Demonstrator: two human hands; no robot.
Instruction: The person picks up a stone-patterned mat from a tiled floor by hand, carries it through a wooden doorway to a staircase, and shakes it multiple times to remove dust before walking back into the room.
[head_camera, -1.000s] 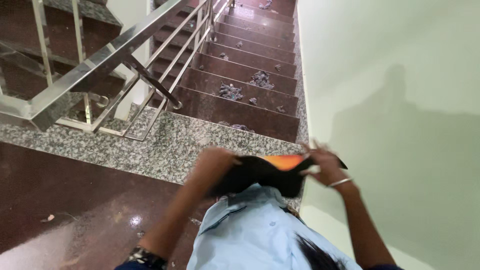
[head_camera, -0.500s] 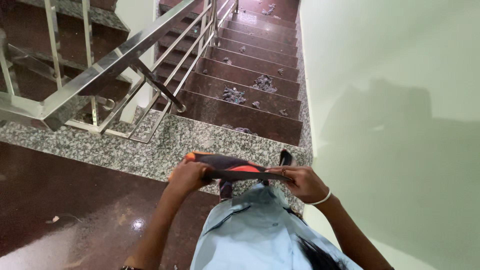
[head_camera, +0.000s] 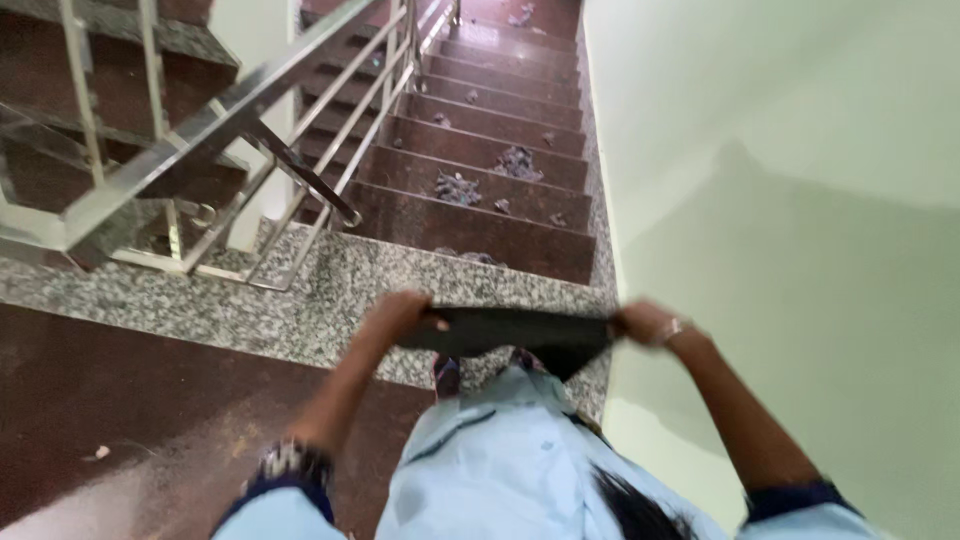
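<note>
A dark cloth band (head_camera: 515, 330) is stretched flat between both hands, in front of the person's chest and just above the collar of the light blue shirt (head_camera: 510, 450). Its long axis runs nearly level from side to side, across the line of the stairs, with a fuller fold sagging at its right end. The picture is blurred, so any pattern on the band cannot be made out.

The left hand (head_camera: 400, 315) is closed around the band's left end, fingers curled over the top edge and the thumb lying along it. The right hand (head_camera: 645, 322) is clamped on the right end, knuckles outward, with a thin bangle (head_camera: 672, 328) at the wrist. The two hands are held well apart, pulling the band taut.

Beyond the band lies a speckled grey granite ledge (head_camera: 330, 290), the edge of the landing. Past that ledge the dark red staircase (head_camera: 480, 150) drops away, with clumps of grey lint (head_camera: 458, 186) scattered over several steps. To the left of the band a steel handrail (head_camera: 200, 140) follows the stairs. To its right stands a pale green wall (head_camera: 780, 200). Left of the band and nearer than the ledge is the glossy maroon landing floor (head_camera: 120, 400).
</note>
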